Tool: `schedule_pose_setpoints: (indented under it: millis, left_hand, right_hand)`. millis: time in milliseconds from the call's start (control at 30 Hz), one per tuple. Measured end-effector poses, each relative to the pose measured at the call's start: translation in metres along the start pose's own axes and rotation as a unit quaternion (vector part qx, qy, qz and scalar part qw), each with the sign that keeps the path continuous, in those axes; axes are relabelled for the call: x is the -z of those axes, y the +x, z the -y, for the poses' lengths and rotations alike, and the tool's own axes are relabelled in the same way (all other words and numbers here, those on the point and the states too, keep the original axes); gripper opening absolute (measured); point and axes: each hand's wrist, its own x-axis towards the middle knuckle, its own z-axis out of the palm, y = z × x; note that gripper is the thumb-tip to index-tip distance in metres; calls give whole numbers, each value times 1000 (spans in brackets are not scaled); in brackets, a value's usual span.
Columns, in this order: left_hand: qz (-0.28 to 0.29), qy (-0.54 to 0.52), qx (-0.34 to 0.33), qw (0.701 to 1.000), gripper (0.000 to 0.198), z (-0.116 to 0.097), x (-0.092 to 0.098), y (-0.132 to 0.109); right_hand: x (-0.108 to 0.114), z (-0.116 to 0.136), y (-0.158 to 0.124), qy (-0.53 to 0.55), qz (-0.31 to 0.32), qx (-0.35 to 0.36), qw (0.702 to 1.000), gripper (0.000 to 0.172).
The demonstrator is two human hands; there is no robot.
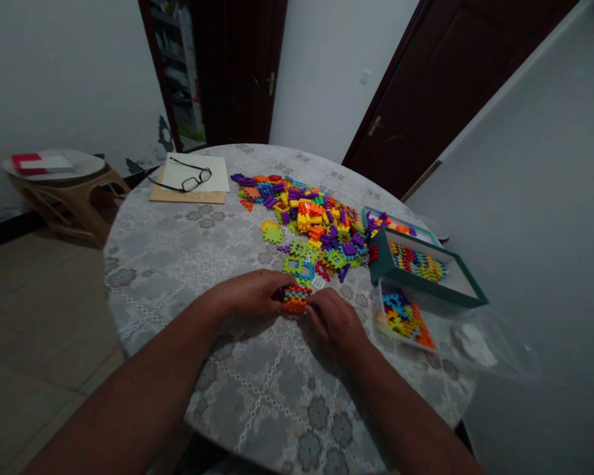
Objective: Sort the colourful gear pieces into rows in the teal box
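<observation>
- My left hand (258,292) and right hand (336,318): fingers closed about opposite ends of a multicoloured stack (296,301), over the worktop (257,379).
- Just beyond: heaped loose pieces (309,214).
- To my right: clear tub (380,302), green box (385,260).
- Far left: eyeglasses (190,184) on paper (218,173).

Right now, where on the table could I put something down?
Bare tablecloth shows left of the block pile, between the paper and left forearm; another patch lies between that arm and the right forearm. It's crowded mid-table and rightward, where the green box and clear tub sit.
</observation>
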Motion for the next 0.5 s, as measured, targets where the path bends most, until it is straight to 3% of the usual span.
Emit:
schedule_pose_setpoints:
  millis: [267, 500]
  left_hand:
    - [11, 5, -6, 1000, 32, 0, 1, -1]
    - [-5, 5, -18, 1000, 23, -1, -1, 1]
  right_hand:
    - [-1, 0, -1, 9, -15, 0, 1000, 16]
    - [-2, 3, 0, 20, -41, -36, 998, 50]
